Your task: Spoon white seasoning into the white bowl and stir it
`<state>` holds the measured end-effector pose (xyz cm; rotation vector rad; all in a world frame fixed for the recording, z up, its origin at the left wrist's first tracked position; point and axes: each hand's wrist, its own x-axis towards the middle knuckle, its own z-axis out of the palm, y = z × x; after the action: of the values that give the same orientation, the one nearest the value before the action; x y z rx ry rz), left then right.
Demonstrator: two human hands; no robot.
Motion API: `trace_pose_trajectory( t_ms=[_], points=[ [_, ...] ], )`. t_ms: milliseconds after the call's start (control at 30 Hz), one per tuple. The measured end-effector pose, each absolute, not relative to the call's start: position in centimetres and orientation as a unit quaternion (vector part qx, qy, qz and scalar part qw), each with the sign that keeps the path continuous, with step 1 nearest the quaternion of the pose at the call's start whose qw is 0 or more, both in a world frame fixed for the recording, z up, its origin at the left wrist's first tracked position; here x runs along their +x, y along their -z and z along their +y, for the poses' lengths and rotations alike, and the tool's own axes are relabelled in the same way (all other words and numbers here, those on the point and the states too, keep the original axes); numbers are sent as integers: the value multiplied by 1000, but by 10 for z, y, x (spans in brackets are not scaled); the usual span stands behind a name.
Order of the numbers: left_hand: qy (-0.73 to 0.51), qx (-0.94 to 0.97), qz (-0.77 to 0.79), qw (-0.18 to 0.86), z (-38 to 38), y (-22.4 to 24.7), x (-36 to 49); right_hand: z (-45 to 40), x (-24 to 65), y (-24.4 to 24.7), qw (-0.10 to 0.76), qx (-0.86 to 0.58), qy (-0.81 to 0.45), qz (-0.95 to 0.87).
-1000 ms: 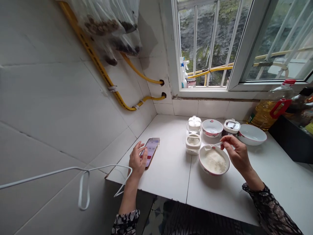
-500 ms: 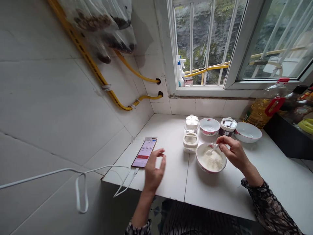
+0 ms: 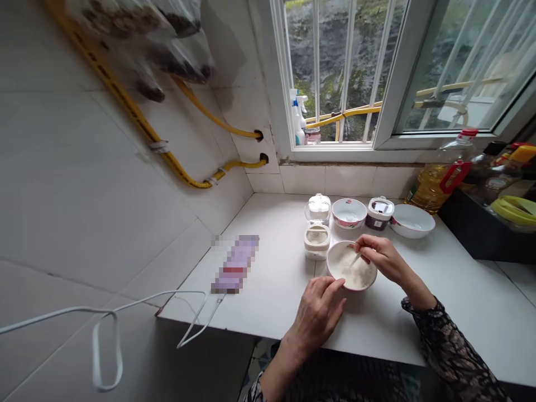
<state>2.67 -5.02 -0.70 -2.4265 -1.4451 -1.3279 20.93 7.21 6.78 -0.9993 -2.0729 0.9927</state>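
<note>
A white bowl (image 3: 332, 277) with a pinkish rim stands on the counter, holding white powder (image 3: 359, 276) that looks like flour. My right hand (image 3: 383, 258), fingers pinched, grips a small white spoon (image 3: 355, 260) whose lower end is in the powder. At the bowl's near left rim is my left hand (image 3: 319, 312), its fingers closed against the edge; the fingertips are partly hidden. Just behind the bowl, to the left, a lidded white container (image 3: 317, 250) shows pale contents through its top.
Along the back are another white container (image 3: 319, 205), a flowered bowl (image 3: 349, 219), a dark-bottomed jar (image 3: 379, 219), a second bowl (image 3: 412, 226) and an oil bottle (image 3: 435, 176). A blurred-out phone (image 3: 237, 263) with a white cable (image 3: 193, 339) lies left. A black box (image 3: 473, 229) stands right.
My left hand has moved right, from beside the phone to the bowl's rim. My right hand still holds the spoon in the powder. The whole view has shifted slightly.
</note>
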Motion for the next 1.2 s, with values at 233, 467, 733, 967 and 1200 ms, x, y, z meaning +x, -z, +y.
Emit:
trace_pose_trajectory(
  t_ms=[233, 467, 733, 967, 1200],
  points=[
    [420, -785, -453, 41, -52, 10, 27, 75, 210, -72, 383, -380, -473, -696],
    [418, -787, -448, 68, -53, 12, 27, 77, 213, -70, 378, -377, -421, -733],
    [413, -785, -458, 65, -52, 12, 27, 62, 207, -73, 258, -305, -286, -871],
    [421, -777, -464, 58, -53, 13, 26, 80, 214, -67, 348, -377, -497, -700],
    [422, -771, -474, 51, -55, 13, 24, 84, 211, -64, 390, -372, -533, -652]
  ],
)
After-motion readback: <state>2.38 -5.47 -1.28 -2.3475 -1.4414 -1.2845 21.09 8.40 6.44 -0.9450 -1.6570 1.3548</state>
